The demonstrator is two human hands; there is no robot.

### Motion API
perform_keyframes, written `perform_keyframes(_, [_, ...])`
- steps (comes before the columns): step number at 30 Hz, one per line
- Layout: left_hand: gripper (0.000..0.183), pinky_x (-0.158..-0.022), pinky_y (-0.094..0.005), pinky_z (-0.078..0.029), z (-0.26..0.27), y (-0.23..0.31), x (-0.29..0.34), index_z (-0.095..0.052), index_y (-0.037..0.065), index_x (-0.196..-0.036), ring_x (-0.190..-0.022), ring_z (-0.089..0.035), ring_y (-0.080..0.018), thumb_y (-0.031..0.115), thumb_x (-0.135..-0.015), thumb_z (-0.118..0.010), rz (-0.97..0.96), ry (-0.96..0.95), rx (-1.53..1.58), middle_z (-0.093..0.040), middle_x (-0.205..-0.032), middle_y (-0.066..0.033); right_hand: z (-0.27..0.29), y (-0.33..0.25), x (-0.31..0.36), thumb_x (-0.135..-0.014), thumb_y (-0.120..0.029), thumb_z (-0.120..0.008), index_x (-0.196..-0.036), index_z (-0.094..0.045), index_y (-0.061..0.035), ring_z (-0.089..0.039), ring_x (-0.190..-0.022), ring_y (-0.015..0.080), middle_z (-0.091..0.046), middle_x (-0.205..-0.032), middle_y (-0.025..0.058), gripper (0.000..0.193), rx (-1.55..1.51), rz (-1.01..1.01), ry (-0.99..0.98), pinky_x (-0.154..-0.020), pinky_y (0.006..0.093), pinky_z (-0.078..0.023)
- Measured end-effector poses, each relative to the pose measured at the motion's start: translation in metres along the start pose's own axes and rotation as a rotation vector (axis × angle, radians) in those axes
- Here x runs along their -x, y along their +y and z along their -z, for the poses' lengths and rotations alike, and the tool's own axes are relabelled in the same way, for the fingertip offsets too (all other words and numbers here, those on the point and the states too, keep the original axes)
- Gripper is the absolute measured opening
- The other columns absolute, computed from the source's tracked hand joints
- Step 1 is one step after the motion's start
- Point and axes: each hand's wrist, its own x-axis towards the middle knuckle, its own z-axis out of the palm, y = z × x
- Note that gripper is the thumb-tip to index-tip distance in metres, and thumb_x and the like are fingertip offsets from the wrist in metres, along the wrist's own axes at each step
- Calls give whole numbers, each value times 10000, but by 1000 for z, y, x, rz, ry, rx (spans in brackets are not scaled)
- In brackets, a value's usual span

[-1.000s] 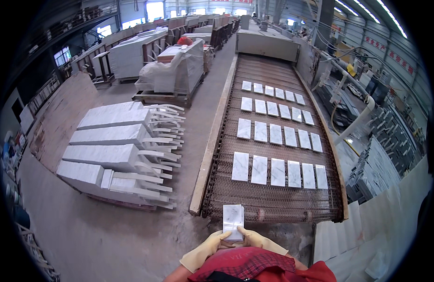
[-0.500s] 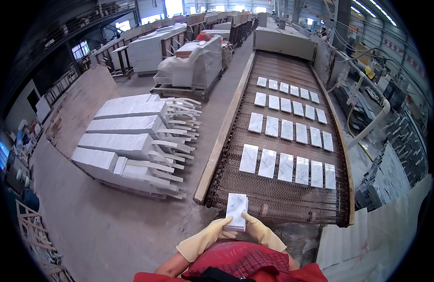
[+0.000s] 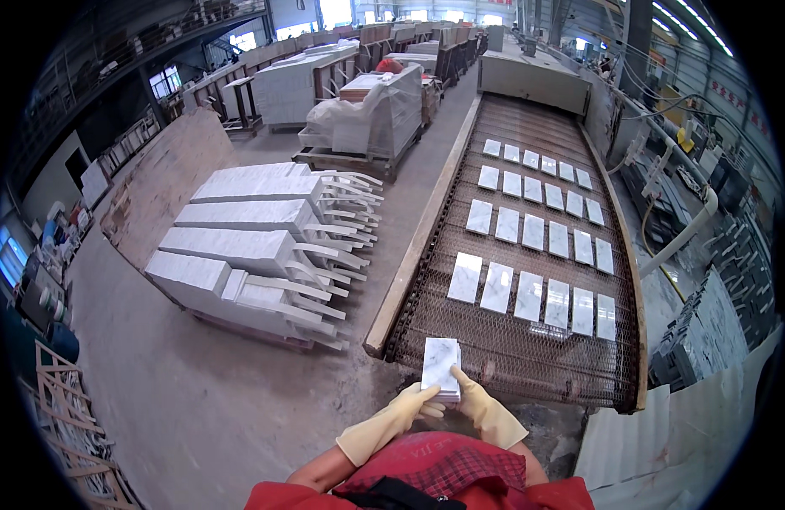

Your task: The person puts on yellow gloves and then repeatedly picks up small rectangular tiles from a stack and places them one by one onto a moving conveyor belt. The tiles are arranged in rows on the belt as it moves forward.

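Observation:
A short stack of white marble tiles with grey veins [image 3: 440, 362] is held in front of my body, just off the near end of a wire-mesh conveyor belt [image 3: 511, 361]. My left hand [image 3: 403, 414], in a cream rubber glove, grips the stack's near left side, thumb on top and fingers underneath. From the right, my right hand [image 3: 484, 408], gloved alike, closes on the edge with its thumb against the upper tiles. The top tile sits a little out of line with those below. Similar tiles [image 3: 496, 287] lie flat in spaced rows on the belt.
Left of the belt stands a pallet of long white stone blocks [image 3: 227, 242] with thin curved strips jutting right. Behind it is a plastic-wrapped stack [image 3: 371, 115]. The belt's raised side rail [image 3: 426, 229] lies close. Pipes [image 3: 686, 229] and pale slabs [image 3: 630, 438] stand right.
The whole view has shifted, so the scene sits farther right in the picture. My right thumb has moved up along the stack's edge. Both hands still hold the tiles.

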Motion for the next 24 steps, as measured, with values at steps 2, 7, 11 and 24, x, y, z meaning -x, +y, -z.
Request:
perform_keyframes(2, [512, -923, -463, -501, 0, -2, 1, -585, 126, -1404, -989, -727, -258, 494, -1050, -606, 10, 34, -5, -747, -1210, -125, -10, -1, 4, -1022, -581, -606, -1463, -584, -86, -697, -1164, 277, -698, -1350, 109, 663, 14, 6, 13, -1013, 462, -547])
perform_keyframes(7, [480, -939, -495, -459, 2, -7, -5, -605, 149, -1380, -991, -723, -263, 495, -1046, -606, 39, 62, 25, -753, -1212, -114, -15, 2, 6, -1021, -565, -621, -1474, -572, -71, -648, -1290, 290, -662, -1420, 119, 672, -16, 26, 21, -1139, 483, -495])
perform_keyframes(11, [493, -962, -520, -456, 8, -9, -9, -612, 144, -1378, -1000, -720, -278, 503, -1040, -615, 62, 50, 60, -752, -1211, -125, -30, 1, 13, -1018, -580, -618, -1478, -568, -73, -646, -1294, 292, -657, -1430, 120, 687, 2, 35, 79, -1130, 482, -506])
perform_keyframes(24, [457, -954, -470, -552, 14, -7, -22, -603, 140, -1425, -1053, -730, -309, 397, -1049, -635, 113, 42, 34, -749, -1244, -148, -1, 16, -8, -1054, -532, -585, -1437, -604, -68, -692, -1198, 262, -700, -1361, 107, 602, 1, 16, 146, -1011, 428, -565])
